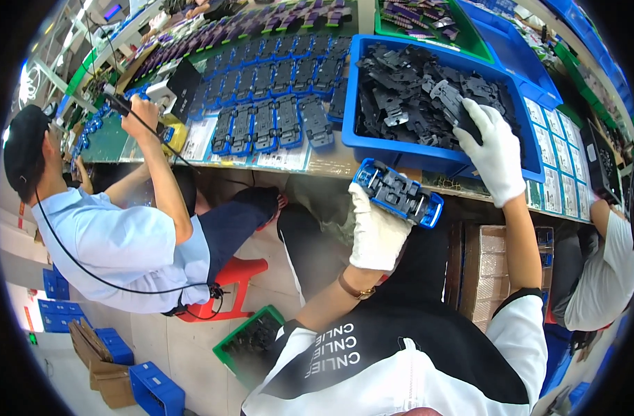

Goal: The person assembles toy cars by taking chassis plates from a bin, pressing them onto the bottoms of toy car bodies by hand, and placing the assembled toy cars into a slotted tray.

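My left hand (pixel 377 232), in a white cotton glove, is clamped on a blue plastic toy-car chassis with black fittings (pixel 398 193); I hold it tilted, just below the front edge of the worktop (pixel 331 165); a brown wristband sits at the glove's cuff. My right hand (pixel 496 154), also white-gloved, is down inside the large blue plastic bin (pixel 428 154) on the worktop; its fingers rest among the heap of flat black plastic parts (pixel 414 90); I cannot tell whether they have closed on one. The two hands are well apart. Left of the bin, rows of blue-and-black chassis pieces (pixel 272 114) lie across the worktop; a green tray (pixel 462 38) stands behind the bin. At far left a seated person in a pale blue shirt (pixel 116 243) works at the same worktop; a red plastic stool (pixel 233 281) is beneath them.
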`<state>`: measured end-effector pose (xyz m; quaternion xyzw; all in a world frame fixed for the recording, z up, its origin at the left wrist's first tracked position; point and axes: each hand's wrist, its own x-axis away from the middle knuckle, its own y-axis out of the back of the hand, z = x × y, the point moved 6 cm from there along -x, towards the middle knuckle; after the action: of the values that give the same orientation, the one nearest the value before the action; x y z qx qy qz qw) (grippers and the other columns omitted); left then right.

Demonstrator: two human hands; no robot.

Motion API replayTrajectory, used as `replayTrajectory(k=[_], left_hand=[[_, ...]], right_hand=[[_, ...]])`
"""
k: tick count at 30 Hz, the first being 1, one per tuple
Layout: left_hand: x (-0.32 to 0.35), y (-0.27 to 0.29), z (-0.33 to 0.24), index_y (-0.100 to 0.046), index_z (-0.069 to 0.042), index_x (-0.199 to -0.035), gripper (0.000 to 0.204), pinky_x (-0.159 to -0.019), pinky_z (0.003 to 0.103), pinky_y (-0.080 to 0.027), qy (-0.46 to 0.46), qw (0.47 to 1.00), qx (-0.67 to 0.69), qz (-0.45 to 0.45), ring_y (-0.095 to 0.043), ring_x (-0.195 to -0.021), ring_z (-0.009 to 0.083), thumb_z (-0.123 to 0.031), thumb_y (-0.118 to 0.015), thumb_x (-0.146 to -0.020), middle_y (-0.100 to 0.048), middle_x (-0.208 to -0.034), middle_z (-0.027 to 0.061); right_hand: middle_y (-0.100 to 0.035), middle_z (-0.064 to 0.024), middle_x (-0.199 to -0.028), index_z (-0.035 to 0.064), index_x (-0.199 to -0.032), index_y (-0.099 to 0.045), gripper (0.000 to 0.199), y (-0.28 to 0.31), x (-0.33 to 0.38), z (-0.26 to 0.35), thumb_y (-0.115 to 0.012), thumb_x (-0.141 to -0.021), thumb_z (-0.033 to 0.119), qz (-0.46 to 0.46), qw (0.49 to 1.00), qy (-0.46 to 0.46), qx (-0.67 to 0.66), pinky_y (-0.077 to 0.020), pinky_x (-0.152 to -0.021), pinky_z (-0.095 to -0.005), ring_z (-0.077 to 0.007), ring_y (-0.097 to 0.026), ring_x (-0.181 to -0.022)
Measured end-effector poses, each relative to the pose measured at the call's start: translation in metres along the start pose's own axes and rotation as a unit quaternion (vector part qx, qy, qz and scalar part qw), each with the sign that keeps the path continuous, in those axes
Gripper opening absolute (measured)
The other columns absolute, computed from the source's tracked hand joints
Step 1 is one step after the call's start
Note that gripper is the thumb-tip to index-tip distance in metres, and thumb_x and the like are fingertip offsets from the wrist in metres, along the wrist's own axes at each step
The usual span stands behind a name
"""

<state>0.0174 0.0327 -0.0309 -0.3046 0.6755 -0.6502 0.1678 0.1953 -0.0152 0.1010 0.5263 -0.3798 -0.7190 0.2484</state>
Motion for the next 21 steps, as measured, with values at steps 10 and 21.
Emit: replayTrajectory(k=[10, 21], left_hand=[[0.005, -0.015, -0.006, -0.042, -0.015, -0.137, 0.077, -0.107, 0.044, -0.036, -0.072, 0.991, -0.108, 0.028, -0.046, -0.126, 0.024, -0.074, -0.04, -0.086, -0.05, -0.134, 0.006], [0.009, 0.001, -0.01, -0.046, -0.011, -0.132, 0.042, -0.103, 0.035, -0.042, -0.15, 0.965, -0.215, 0.016, -0.053, -0.115, 0.0179, -0.028, -0.059, -0.096, -0.056, -0.123, 0.0054]], right_hand=[[-0.061, -0.0146, -0.111, 0.0076, -0.12, -0.062, 0.052, 0.016, 0.056, 0.103, -0.076, -0.07, 0.015, 0.115, 0.982, 0.096, -0.111, -0.0488, -0.084, -0.0404, -0.033, -0.06, -0.098], [-0.06, -0.0146, -0.113, 0.0113, -0.12, -0.061, 0.052, 0.001, 0.06, 0.121, -0.076, -0.07, 0.014, 0.081, 0.982, 0.146, -0.091, -0.0488, -0.086, -0.0418, -0.0324, -0.06, -0.098]])
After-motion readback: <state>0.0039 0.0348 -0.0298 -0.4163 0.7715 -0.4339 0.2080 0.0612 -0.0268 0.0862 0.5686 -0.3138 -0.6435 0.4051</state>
